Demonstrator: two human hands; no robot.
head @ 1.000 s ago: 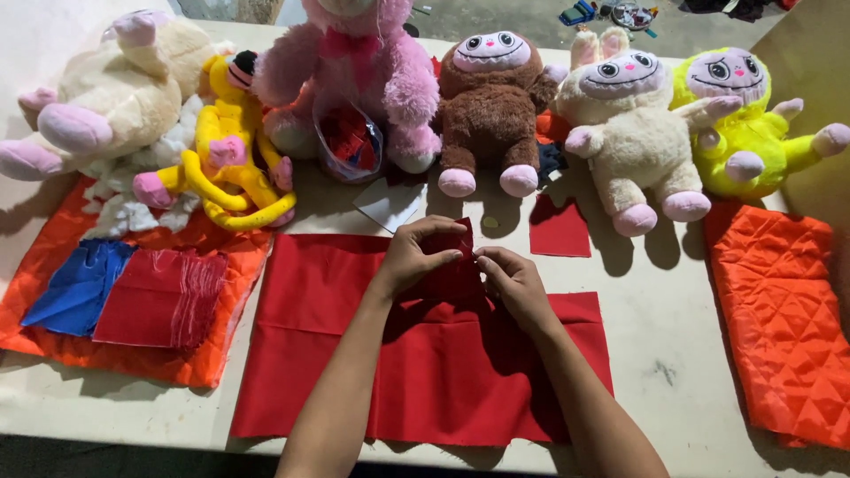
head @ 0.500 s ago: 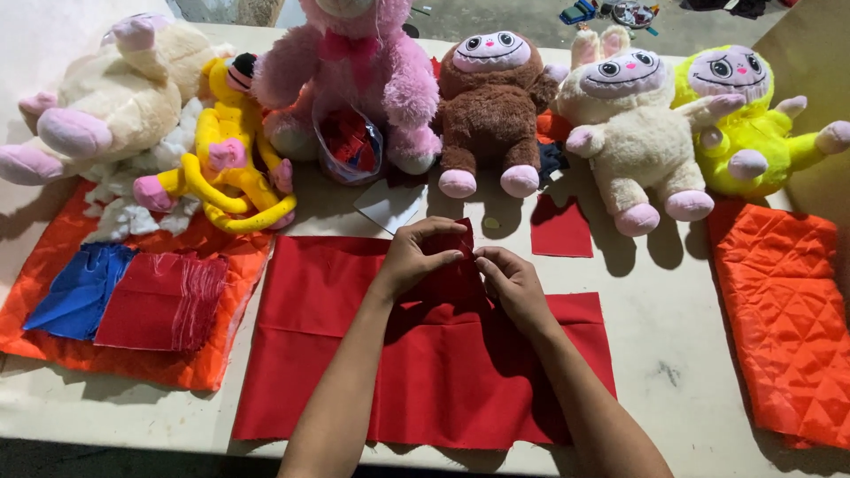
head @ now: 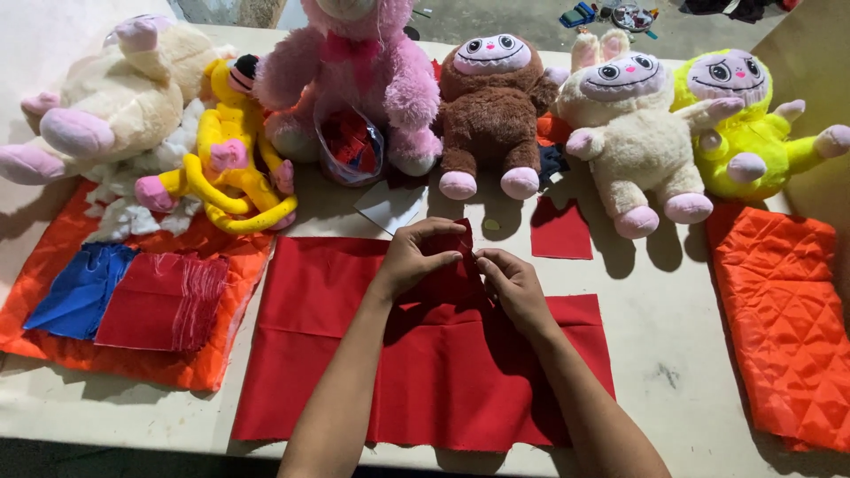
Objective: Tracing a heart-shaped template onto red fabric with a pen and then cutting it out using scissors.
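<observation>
A large red cloth (head: 319, 336) lies spread on the table in front of me. Both hands meet over its far middle part. My left hand (head: 416, 257) pinches a small piece of red fabric (head: 462, 237) at its top edge. My right hand (head: 512, 285) grips the same small red piece from the right, fingertips touching the left hand's. The piece stands slightly lifted off the big cloth, and its lower part is hidden behind my fingers.
Several plush toys line the far side: cream (head: 115, 97), yellow (head: 232, 150), pink (head: 354, 62), brown (head: 491, 106), cream-white (head: 633, 133), lime (head: 744, 124). Orange quilted fabric (head: 779, 310) lies right; another (head: 159, 367) left bears blue (head: 80, 288) and red (head: 159, 301) cloth. A small red square (head: 560, 232) lies beside.
Almost nothing has moved. Both hands stay pinched on the small red piece, with only slight finger shifts.
</observation>
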